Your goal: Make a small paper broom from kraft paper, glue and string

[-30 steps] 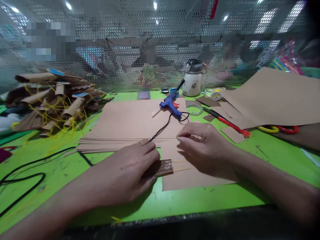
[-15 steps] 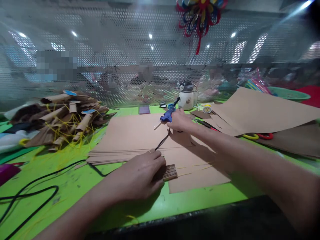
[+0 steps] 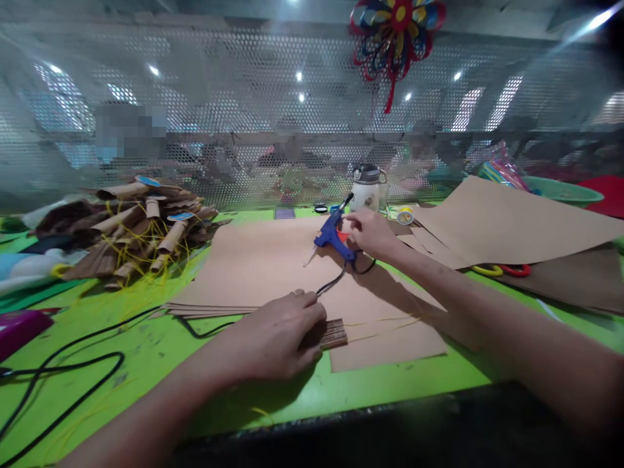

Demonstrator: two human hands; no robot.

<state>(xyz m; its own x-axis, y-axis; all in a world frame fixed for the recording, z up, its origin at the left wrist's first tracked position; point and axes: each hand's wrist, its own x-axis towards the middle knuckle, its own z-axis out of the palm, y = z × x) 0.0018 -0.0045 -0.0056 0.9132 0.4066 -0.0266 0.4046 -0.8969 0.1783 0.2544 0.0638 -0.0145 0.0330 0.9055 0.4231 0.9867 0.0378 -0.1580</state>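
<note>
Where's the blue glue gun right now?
In the head view, the blue glue gun is near the middle, over the brown paper sheets, just left of the right hand and nearer than the white bottle.

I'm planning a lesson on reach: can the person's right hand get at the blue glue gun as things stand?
Probably yes: the right hand is close beside the blue glue gun, near its orange trigger, with nothing visible blocking the way between them.

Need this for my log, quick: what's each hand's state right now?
Left hand: closed on the pleated brown paper.
Right hand: fingers curled beside the blue glue gun; whether it grips anything cannot be told.
</note>
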